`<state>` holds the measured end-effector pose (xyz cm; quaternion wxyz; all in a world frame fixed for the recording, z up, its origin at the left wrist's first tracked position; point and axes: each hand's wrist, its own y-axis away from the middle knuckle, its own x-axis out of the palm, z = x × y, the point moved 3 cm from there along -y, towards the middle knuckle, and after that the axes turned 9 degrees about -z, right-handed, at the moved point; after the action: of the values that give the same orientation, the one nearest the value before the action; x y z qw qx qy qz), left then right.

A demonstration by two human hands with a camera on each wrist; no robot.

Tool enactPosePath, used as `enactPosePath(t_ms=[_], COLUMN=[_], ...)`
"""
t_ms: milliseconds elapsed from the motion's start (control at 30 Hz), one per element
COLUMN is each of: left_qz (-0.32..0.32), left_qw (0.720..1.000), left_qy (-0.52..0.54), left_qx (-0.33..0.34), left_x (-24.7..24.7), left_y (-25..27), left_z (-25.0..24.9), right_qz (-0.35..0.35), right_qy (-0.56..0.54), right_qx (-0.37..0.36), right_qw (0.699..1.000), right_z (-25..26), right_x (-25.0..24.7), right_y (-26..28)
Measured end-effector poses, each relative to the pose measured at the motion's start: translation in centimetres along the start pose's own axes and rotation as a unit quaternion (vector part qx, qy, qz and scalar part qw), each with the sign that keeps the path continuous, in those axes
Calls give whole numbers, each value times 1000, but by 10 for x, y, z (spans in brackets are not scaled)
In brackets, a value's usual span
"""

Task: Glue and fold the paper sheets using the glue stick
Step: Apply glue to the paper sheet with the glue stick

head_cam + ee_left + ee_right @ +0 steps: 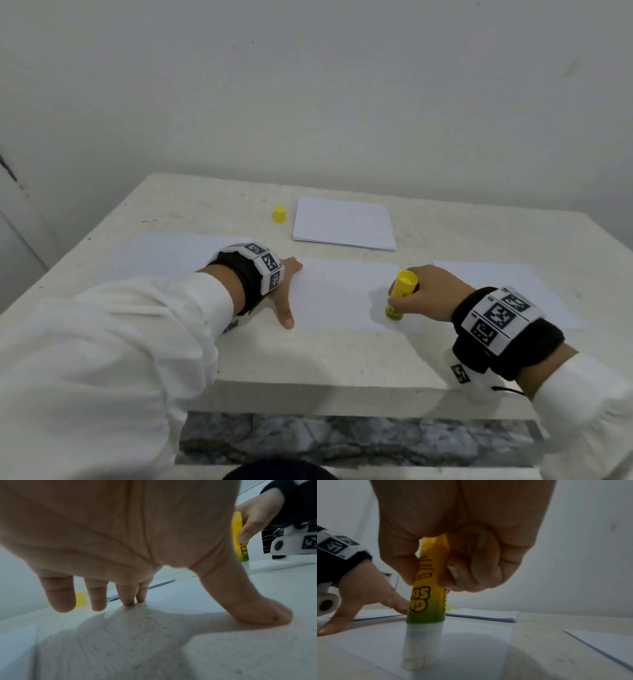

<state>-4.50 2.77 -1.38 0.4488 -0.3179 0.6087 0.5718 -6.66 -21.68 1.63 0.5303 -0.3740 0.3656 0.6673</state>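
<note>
White wall stands behind a pale table (pixel 239 356) on which the paper lies. One sheet (pixel 342 294) lies flat in the middle, its long side running left to right in front of the person. The right hand (pixel 430 294) grips the glue stick (pixel 401 294) with curled fingers (pixel 467 566) around the yellow barrel. The stick stands almost upright, a little tilted, and its white glue end (pixel 415 661) touches the sheet close to the near right corner. The left hand (pixel 284 291) lies open at the left edge of the same sheet: the fingertips (pixel 130 599) and the spread thumb (pixel 267 615) press down to keep the paper from sliding.

So the sheet extends leftward from the stick toward the holding hand, and I judge the coming stroke must go along this long axis or along the right edge, with the right hand as the only one near enough.

The yellow cap (pixel 280 214) stands apart at the back, just beside a stack of sheets (pixel 342 222). Two more sheets, one to the left (pixel 164 253) and one to the right (pixel 513 291), lie flat, not yet folded.
</note>
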Motion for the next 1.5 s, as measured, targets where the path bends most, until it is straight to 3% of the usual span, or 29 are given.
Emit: enactPosePath(t_ms=[133, 300, 500, 600, 800, 1167, 1333, 1400, 1500], left_qz=[-16, -30, -34, -65, -39, -23, -37, -37, -63], left_qw=[1000, 998, 999, 997, 997, 999, 998, 998, 996], left_qy=[-9, -45, -38, 2, -28, -26, -13, -8, 31], left_qx=[1, 20, 2, 30, 60, 39, 47, 49, 46], left_x=[-4, -2, -11, -20, -21, -21, -20, -19, -17], left_y=[-3, -13, -20, -29, -50, -56, -54, -53, -50], left_z=[-3, -2, -15, -45, -116, -118, -117, -116, -115], right_qz=[-7, -88, -61, -61, -42, 10, 66, 79, 31], right_qy=[-7, -35, 18, 17, 35, -13, -17, -51, -185], right_qx=[30, 72, 100, 100, 68, 1, 11, 29, 68], right_qw=[999, 993, 993, 993, 996, 1000, 998, 995, 980], right_z=[-18, -14, -12, -14, -15, -28, -37, -41, -55], right_x=[-15, -31, -20, -19, -22, -21, -23, -34, -57], right_y=[-8, -46, -88, -93, -93, -31, -6, -4, -11])
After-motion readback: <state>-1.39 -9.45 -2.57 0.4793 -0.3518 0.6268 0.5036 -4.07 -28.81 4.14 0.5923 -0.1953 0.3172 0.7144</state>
